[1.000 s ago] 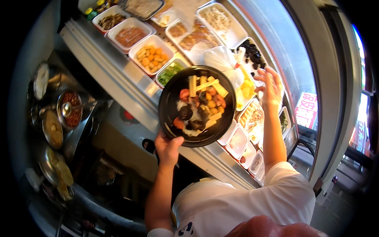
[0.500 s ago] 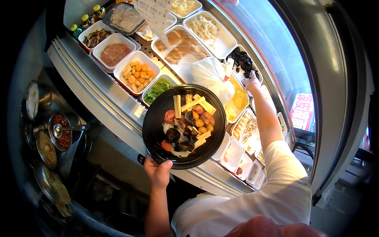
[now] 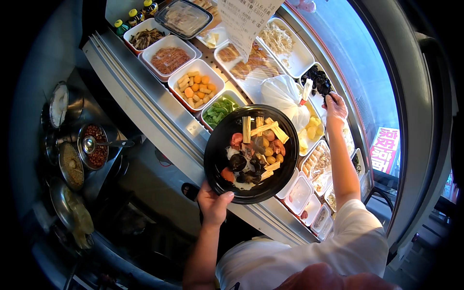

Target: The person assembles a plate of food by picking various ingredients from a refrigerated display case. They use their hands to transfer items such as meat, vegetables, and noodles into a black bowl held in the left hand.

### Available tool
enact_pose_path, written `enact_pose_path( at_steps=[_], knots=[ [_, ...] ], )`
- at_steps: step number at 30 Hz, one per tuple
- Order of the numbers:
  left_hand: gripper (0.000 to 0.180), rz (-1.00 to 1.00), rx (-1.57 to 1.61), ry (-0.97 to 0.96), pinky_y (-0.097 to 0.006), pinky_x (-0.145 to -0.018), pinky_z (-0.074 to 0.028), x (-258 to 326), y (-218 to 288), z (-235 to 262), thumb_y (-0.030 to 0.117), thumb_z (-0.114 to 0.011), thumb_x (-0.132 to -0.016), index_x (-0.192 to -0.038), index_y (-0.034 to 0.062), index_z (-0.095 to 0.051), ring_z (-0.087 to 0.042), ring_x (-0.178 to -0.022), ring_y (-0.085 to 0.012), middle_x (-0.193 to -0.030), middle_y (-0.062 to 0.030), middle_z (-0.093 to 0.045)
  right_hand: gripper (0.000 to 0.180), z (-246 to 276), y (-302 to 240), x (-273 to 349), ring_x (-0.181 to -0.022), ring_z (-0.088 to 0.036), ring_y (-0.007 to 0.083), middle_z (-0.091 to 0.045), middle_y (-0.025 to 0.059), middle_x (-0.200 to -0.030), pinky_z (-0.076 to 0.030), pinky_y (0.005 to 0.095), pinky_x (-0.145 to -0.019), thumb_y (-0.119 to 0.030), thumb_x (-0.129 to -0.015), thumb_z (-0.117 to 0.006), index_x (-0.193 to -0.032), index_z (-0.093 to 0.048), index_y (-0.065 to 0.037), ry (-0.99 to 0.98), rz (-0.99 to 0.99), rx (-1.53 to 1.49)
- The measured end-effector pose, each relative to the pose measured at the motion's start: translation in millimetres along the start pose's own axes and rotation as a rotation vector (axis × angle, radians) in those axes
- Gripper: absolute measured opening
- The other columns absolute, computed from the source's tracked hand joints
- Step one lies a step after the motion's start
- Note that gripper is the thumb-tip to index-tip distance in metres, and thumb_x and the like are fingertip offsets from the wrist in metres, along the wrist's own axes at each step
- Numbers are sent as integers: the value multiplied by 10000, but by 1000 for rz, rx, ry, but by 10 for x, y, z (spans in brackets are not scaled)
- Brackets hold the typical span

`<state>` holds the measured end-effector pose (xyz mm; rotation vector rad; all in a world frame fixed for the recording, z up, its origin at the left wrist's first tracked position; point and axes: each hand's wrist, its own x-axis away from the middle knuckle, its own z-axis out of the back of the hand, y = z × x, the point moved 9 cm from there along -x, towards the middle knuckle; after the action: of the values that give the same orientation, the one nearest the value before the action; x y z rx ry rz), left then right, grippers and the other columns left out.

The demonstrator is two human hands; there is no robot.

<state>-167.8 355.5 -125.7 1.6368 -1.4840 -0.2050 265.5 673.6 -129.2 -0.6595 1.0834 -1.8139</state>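
My left hand (image 3: 214, 205) grips the near rim of a round black bowl (image 3: 220, 166), thumb on top. In the bowl lie yellow tofu-skin sticks (image 3: 247, 129), small yellow-brown balls, reddish slices, dark fungus pieces and something white. At the far right, my right hand (image 3: 337, 107), in a thin clear glove, is closed round dark bits of black wood ear fungus (image 3: 329, 98). It is at the near end of a white tray of black fungus (image 3: 316, 79). A knotted white plastic bag (image 3: 285, 94) sits between the bowl and that tray.
White trays hold balls and sausage pieces (image 3: 195, 89), green leaves (image 3: 220, 110), pinkish shreds (image 3: 170, 60) and potato-like slices (image 3: 314, 129). A paper slip (image 3: 246, 21) hangs over the counter. Curved glass (image 3: 357, 53) bounds the right. Metal bowls (image 3: 94, 145) stand at lower left.
The view has shifted, so the counter sits farther right. My right hand has drawn back slightly from the fungus tray, dark pieces now showing at its fingers. My left hand still holds the bowl.
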Motion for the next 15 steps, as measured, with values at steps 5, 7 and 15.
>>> enact_pose_path(
  at_steps=[5, 7, 15],
  knots=[
    [553, 13, 10, -56, -329, -1041, -498, -20, 27, -60, -38, -648, -796, -1344, -57, -575, -646, -1143, -170, -1271, -111, -671, 280, -133, -1560, 1557, -1016, -675, 188, -676, 101, -1200, -566, 345, -915, 59, -895, -734, -1162, -676, -4, -537, 348, -246],
    [549, 2, -3, -77, -330, -1061, -483, -18, 11, -46, -37, -645, -802, -1346, -52, -573, -635, -1164, -170, -1283, -103, -662, 431, -324, -2085, 2050, -1013, -697, 251, -683, 127, -1226, -550, 379, -917, -3, -844, -803, -1253, -666, -10, -741, 673, -65],
    [491, 9, -22, -30, -305, -1012, -493, -44, 52, -71, -29, -666, -795, -1281, -30, -594, -630, -1082, -143, -1206, -70, -667, 414, -511, -1765, 879, -995, -701, 250, -734, 103, -1136, -555, 376, -912, -216, -935, -733, -1314, -654, -71, -211, 504, 299]
  ],
)
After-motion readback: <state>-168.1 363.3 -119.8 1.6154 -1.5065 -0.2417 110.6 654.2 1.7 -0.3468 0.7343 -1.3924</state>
